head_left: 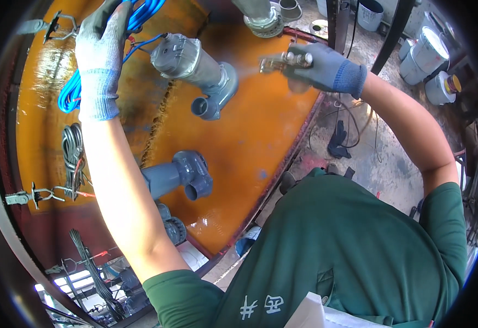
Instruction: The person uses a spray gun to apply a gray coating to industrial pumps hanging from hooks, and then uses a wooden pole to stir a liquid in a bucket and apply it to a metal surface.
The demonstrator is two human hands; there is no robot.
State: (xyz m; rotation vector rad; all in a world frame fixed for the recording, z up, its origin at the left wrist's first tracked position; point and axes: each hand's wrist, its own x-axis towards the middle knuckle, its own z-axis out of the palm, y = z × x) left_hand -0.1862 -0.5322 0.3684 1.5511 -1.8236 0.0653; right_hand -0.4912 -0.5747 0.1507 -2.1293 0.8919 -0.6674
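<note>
My right hand [326, 68], in a grey glove with a blue cuff, grips a metal spray gun [272, 63]. A pale mist leaves its tip toward a grey submersible pump [195, 63], which hangs tilted in front of orange-stained panels. The pump's open outlet faces down and left. My left hand [101, 46], gloved alike, is raised at the upper left with its fingers curled at a coil of blue cable [145, 15]. Part of that coil is hidden behind the hand and wrist. A thin blue cable runs from the coil to the pump's top.
Below hangs a second, dark grey pump [181, 175], with a black cable coil [72, 156] near a metal hook [45, 194]. Another pump [263, 22] is at the top. White buckets [425, 52] stand at the right; a dark glove [338, 141] and hoses lie on the floor.
</note>
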